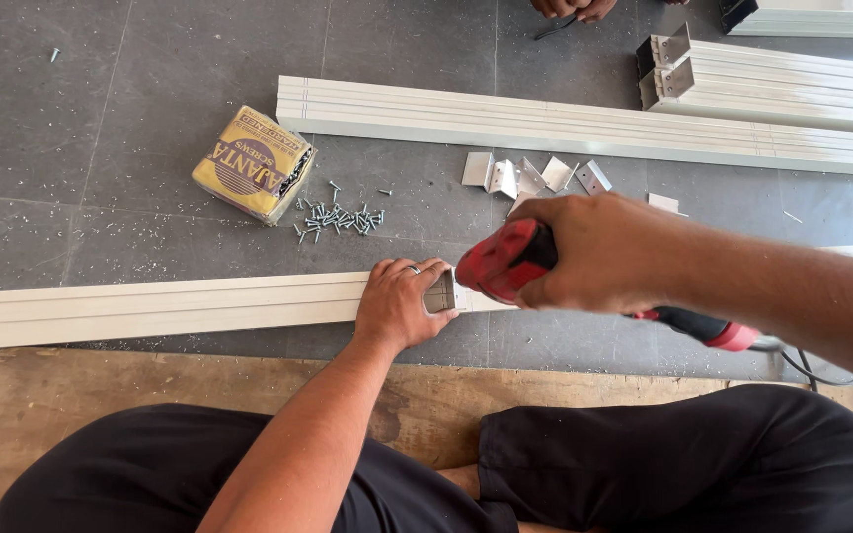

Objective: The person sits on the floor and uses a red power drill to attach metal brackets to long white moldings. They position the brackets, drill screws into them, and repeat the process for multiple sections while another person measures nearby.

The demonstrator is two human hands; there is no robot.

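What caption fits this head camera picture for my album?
Left hand steadies a white strip while right hand presses a red drill against it.

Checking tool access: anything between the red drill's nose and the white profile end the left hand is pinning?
Nothing visible. The red drill in the right hand points at a small metal bracket on the white profile, beside the left hand. The tip itself is hidden.

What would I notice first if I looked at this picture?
First the red power drill in the middle, gripped by the right hand and aimed at the end of a long white strip lying across the grey floor. The left hand presses that strip down right beside the drill. Above them, a yellow box sits next to a scatter of small screws.
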